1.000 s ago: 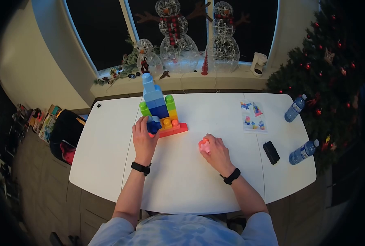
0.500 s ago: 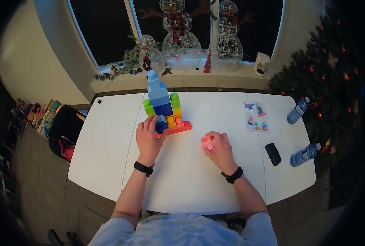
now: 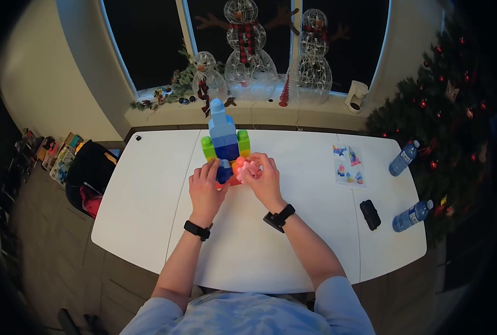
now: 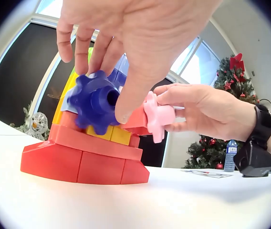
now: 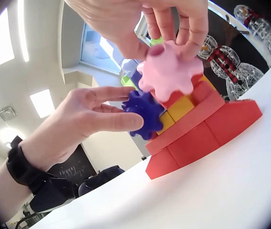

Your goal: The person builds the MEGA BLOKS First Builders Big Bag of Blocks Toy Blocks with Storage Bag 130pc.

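A tower of toy building blocks (image 3: pixel 224 127) stands upright on the table, light blue at the top with green and yellow sides. Its long red base (image 4: pixel 78 164) lies flat on the tabletop. At the tower's lower left, my left hand (image 3: pixel 205 192) grips a dark blue gear (image 4: pixel 95 102), thumb on its front and fingers behind. My right hand (image 3: pixel 268 181) pinches a pink gear (image 5: pixel 171 74) by its edge, at the tower's lower right. Behind the pink gear is a red block (image 4: pixel 136 121), partly hidden. Yellow blocks (image 5: pixel 181 109) show between the two gears.
To the right on the white table (image 3: pixel 293 245) lie a picture sheet (image 3: pixel 349 164) and a black case (image 3: pixel 370 215). Two water bottles (image 3: pixel 403 158) stand near the right edge. A decorated tree (image 3: pixel 427 106) rises beyond that side.
My right hand has moved left and forward with the pink gear, from over the bare tabletop to the tower's right front. My left hand stays on the blue gear.
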{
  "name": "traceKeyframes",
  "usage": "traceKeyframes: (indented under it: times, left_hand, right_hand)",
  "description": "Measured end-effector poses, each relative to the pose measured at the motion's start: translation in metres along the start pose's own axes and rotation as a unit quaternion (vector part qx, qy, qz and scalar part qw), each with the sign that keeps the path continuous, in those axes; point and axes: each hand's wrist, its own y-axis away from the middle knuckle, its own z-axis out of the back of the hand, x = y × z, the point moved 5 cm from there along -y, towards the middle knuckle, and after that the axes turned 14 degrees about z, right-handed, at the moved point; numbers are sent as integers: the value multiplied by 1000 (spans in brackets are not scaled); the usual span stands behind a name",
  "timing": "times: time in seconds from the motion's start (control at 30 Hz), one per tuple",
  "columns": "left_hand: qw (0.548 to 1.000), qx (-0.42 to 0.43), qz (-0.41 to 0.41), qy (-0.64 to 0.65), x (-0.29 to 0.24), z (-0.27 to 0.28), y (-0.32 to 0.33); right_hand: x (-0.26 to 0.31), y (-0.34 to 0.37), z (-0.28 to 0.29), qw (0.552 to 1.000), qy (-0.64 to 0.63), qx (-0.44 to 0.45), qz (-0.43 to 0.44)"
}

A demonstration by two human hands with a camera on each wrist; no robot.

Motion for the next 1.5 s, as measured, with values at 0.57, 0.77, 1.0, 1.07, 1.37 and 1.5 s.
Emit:
traceKeyframes:
  times: [0.57,0.77,1.0,1.07,1.37,1.5]
  left_hand:
    - [1000,-15,1,14,1,0,-1]
    - [1000,-18,3,19,2,-1,0]
    - [1000,-9,12,16,3,0,-1]
    - [1000,-10,11,17,3,0,-1]
    - [1000,-9,10,20,3,0,0]
    - [1000,-5,5,16,2,0,0]
  right_hand:
    - [-4,9,-3,996,-5,85,2]
    - [-20,15,-5,995,-17,98,4]
    - [-21,3,14,990,-69,121,-1]
    - [-18,-8,20,985,-134,101,-34]
    - [-34,-21,8,979,-163,120,-18]
    - [-26,-23,6,989,-72,119,40]
